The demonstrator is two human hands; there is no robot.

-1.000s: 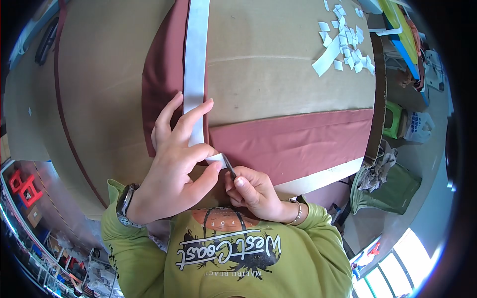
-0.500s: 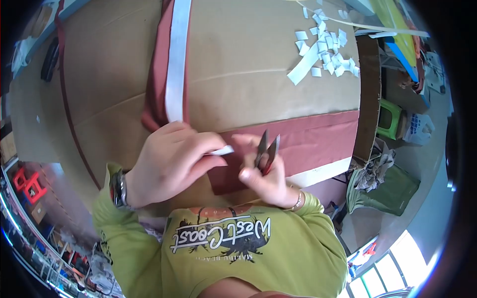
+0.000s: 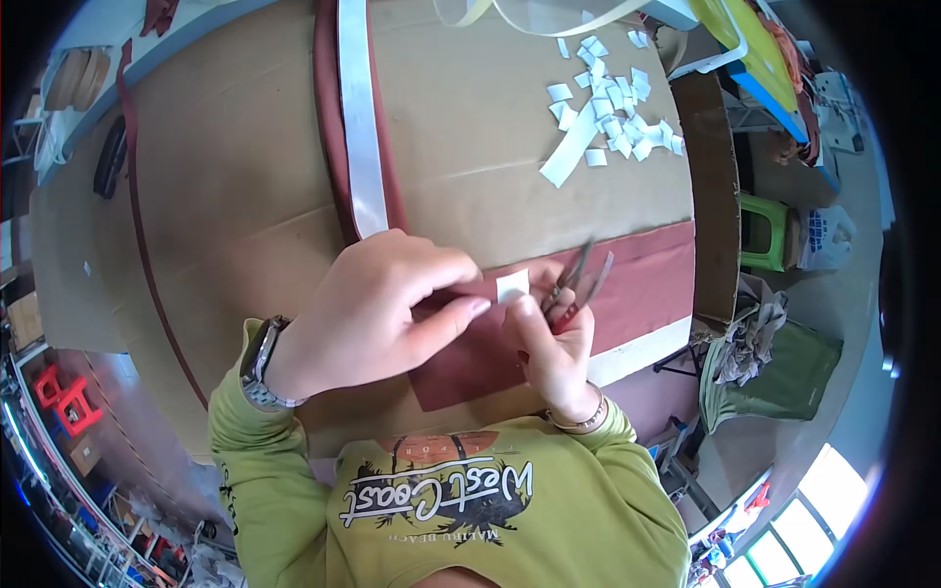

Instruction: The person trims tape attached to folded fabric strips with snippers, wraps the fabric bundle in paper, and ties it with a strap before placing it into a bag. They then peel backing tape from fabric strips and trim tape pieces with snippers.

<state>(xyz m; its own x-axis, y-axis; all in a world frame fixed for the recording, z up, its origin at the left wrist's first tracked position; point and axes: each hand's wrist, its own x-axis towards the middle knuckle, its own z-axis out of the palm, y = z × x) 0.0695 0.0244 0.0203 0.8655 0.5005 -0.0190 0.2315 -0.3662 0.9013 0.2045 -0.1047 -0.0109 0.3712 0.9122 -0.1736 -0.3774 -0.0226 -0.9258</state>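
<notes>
My left hand point(image 3: 358, 309), with a watch on the wrist, pinches the end of a maroon fabric strip point(image 3: 472, 290) between thumb and fingers. A small white square point(image 3: 511, 286) lies at that end, between my two hands. My right hand point(image 3: 557, 363) holds thread snips point(image 3: 569, 312) with a red part, their dark blades apart and pointing away from me. Its thumb tip is against or just beside the white square; contact is unclear. Beneath both hands lies a flat maroon fabric panel point(image 3: 637, 279) with a white edge.
Several loose white squares point(image 3: 613, 103) and a longer white strip point(image 3: 570, 147) lie at the far right of the cardboard-covered table point(image 3: 470, 137). A long maroon band with a white strip point(image 3: 363, 127) runs away from me. A green stool point(image 3: 765, 233) stands beyond the right edge.
The white piece, earlier in my left fingers, now sits between both hands at the maroon strip's end. My right hand has moved slightly right, its thumb now at the piece.
</notes>
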